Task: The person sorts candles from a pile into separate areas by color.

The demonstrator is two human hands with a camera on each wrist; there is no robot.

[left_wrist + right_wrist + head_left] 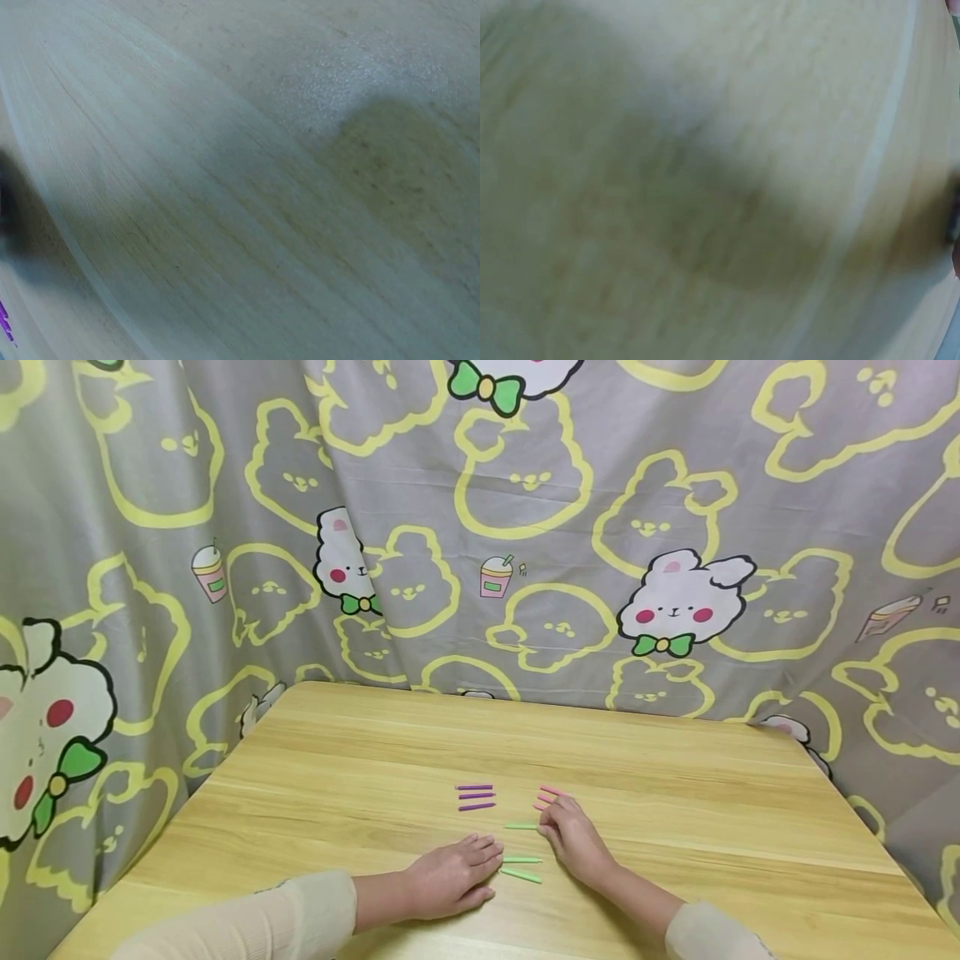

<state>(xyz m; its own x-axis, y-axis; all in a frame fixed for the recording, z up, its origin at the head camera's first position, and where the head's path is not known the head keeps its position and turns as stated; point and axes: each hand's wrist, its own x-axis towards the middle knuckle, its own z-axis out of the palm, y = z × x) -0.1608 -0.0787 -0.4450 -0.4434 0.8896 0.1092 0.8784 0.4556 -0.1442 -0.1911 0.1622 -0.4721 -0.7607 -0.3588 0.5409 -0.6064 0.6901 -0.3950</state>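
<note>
Wooden bench (675, 793) fills the lower half of the head view, against a grey cartoon-rabbit curtain (525, 527). Near the centre lie short thin sticks: three purple sticks (476, 796) in a neat row, pink sticks (547, 794) to their right, three green sticks (522, 860) below. Left hand (450, 878) rests flat, fingers relaxed, beside the green ones. Right hand (573, 837) touches the pink sticks with loosely bent fingers. Both wrist views show only blurred wood.

Left hand (450, 878) flat, palm down, fingers straight; right hand (573, 839) fingertips lowered.
</note>
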